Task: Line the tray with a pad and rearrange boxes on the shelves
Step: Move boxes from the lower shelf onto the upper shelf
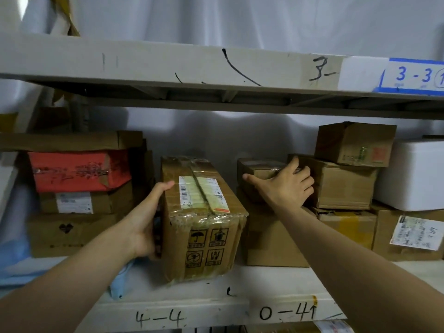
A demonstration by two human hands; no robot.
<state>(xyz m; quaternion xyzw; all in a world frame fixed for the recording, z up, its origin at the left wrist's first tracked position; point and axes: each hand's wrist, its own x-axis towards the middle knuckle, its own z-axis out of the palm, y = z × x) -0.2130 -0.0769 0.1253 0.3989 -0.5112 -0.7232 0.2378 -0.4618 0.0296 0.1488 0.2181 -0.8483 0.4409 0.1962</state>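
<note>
left of the left hand (144, 222): stack of 4 boxes, red parcel (79, 170) 2nd from top. left hand grips the left side of 1 taped box (201, 217), upright on the shelf (276, 282) btwn both hands, long axis running front-to-back, label up. right hand (286, 186) spread flat on a small box (259, 170). right of it: approx 5 more cartons, 1 white foam box (413, 174).
</note>
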